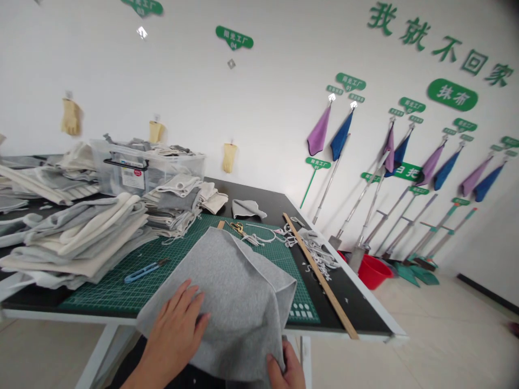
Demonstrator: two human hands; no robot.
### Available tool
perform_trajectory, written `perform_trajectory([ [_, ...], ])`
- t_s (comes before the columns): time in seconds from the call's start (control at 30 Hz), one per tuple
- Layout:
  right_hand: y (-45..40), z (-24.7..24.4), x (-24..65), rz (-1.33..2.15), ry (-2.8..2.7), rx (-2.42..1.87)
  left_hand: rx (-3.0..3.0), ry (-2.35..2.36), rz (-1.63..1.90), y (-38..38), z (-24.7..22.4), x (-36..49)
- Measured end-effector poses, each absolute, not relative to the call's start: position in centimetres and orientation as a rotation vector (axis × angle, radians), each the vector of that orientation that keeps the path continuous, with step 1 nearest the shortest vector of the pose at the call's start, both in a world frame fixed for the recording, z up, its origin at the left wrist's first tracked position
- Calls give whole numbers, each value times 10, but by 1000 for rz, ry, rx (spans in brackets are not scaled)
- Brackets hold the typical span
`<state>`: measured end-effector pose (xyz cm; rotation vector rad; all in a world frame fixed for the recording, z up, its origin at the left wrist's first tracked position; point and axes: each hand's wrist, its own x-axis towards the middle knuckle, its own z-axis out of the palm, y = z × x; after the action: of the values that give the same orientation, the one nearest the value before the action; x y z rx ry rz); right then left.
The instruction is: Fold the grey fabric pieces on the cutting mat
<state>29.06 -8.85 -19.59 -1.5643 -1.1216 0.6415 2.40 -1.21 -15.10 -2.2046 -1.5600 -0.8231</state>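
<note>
A large piece of grey fabric [231, 286] lies partly folded over the table's front edge and hangs down toward me. My left hand [176, 327] rests flat on its left part, fingers stretched out. Lower right, my right hand [286, 367] pinches the fabric's edge between thumb and fingers. Under the cloth is a green cutting mat [109, 281]. Left of the cloth lies a blue utility knife [144, 271]. Gold-handled scissors [239, 231] lie just beyond it, and a long wooden ruler [320, 275] runs along its right side.
Stacked grey and cream fabric [81, 232] covers the table's left side. Behind it stands a clear plastic box [162, 167] holding more cloth. Fabric scraps [320, 251] lie right of the ruler. By the wall are a red bucket [375, 272] and several mops.
</note>
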Motion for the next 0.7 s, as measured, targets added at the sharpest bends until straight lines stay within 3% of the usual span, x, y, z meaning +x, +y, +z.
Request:
perform_trajectory([
  [0.3,-104,-176,292,625,-1339,-1609,-2443,-1221,-701,1,-169,73],
  [0.53,-87,-155,327,-253,-1645,-1433,-2434,-1199,-654,1,-172,73],
  [0.7,-33,-113,344,-415,-1939,-1551,-2431,-1189,-688,1,-169,75],
])
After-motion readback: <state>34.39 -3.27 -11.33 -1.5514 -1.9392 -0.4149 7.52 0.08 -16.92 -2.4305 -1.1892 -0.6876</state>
